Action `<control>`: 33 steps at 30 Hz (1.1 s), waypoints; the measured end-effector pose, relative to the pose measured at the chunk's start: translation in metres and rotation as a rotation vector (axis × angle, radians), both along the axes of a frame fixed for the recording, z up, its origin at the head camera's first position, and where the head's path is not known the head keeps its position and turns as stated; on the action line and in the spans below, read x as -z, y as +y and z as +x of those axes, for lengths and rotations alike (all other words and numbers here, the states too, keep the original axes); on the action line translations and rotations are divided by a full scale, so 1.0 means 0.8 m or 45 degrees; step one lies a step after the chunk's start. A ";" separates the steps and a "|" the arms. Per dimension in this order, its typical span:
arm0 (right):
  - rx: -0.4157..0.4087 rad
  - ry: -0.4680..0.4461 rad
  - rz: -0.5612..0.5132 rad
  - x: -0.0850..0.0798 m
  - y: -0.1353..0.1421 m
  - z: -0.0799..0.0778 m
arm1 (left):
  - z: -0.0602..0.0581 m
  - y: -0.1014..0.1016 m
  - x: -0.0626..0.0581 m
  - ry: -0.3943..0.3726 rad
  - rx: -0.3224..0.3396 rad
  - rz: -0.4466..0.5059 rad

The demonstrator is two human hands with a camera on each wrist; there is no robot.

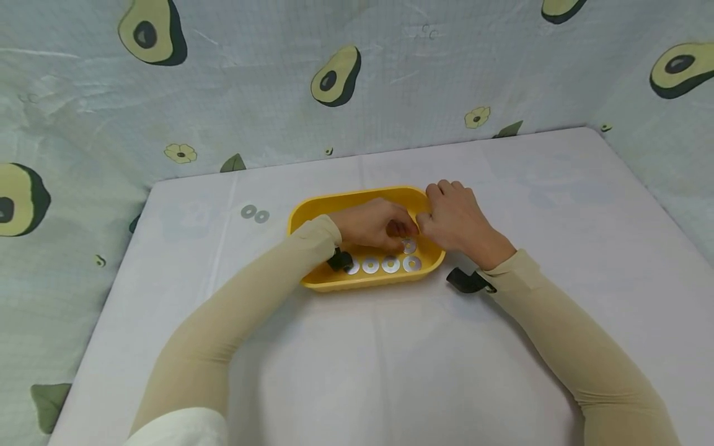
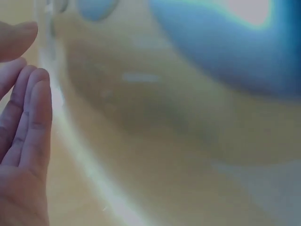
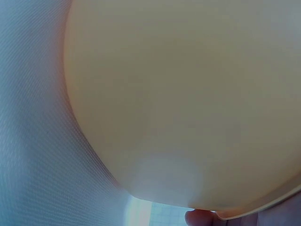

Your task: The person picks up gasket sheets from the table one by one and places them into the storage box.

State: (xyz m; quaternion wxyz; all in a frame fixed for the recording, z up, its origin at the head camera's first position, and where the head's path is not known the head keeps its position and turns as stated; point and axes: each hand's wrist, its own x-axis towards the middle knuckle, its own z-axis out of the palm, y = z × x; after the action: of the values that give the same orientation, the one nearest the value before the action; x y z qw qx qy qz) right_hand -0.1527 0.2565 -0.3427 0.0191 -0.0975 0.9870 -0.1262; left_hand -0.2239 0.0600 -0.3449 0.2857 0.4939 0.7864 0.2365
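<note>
A yellow tray point(image 1: 368, 285) with raised walls lies on the table in the head view. My left hand point(image 1: 375, 223) reaches down into it, fingers bent loosely, the thumb beside a flat metal washer point(image 1: 409, 247). In the left wrist view a gap shows between the thumb point(image 2: 18, 41) and the fingers point(image 2: 38, 117), with nothing between them. More washers point(image 1: 390, 264) form a row along the tray's near side. My right hand point(image 1: 454, 217) grips the tray's right end at the rim; its fingertips point(image 3: 200, 217) show at the tray edge in the right wrist view.
Two grey washers point(image 1: 248, 212) lie on the white tablecloth point(image 1: 346, 371), left of the tray. Black wrist cameras point(image 1: 467, 282) hang under both sleeves, the left one over the tray. A curtain printed with avocados point(image 1: 245, 93) rises behind the table.
</note>
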 end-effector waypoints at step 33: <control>0.018 -0.043 0.011 -0.003 -0.007 0.002 | 0.014 -0.079 -0.093 0.274 -0.204 0.164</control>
State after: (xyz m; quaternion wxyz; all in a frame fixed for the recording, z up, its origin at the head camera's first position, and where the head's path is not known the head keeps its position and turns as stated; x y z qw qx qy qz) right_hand -0.1512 0.2511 -0.3404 0.0352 -0.0881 0.9878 -0.1235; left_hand -0.2130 -0.0032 -0.2707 0.1476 0.4693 0.8327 0.2541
